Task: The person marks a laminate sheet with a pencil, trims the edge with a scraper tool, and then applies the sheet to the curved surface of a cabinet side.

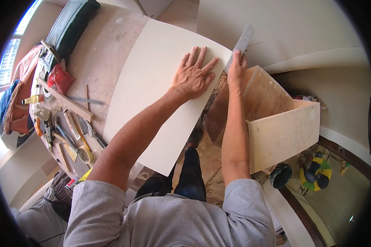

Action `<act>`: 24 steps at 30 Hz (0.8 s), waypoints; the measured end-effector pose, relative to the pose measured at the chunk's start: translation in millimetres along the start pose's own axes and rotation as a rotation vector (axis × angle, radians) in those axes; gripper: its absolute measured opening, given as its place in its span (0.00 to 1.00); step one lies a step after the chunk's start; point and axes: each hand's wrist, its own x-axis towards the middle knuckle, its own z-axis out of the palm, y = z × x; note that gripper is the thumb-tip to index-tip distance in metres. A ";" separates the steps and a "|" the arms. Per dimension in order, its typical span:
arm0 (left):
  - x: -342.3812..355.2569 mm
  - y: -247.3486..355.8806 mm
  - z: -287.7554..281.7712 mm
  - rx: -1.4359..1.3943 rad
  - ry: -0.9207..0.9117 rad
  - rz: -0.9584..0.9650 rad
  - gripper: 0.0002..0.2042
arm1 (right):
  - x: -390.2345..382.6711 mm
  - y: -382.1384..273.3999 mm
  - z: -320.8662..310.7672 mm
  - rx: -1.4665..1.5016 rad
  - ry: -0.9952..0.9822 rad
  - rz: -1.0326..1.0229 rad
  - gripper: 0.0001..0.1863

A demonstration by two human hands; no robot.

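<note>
A large off-white board lies on the work table. My left hand presses flat on its upper right part, fingers spread. At the board's far right corner, my right hand is closed round a flat grey metal bar with a rounded end and a small hole. The bar slants along the board's right edge, its lower end partly hidden by my hand. A thin dark line shows beside my right fingers; I cannot tell what it is.
Several hand tools, a tape roll and a wood strip lie on the left. A dark green case is at the far left. Right of me stands an open wooden box, with a black bucket close by.
</note>
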 end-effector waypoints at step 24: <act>-2.9 -8.1 4.8 0.022 0.034 0.002 0.28 | -223.3 24.0 -18.8 0.130 -0.105 0.093 0.26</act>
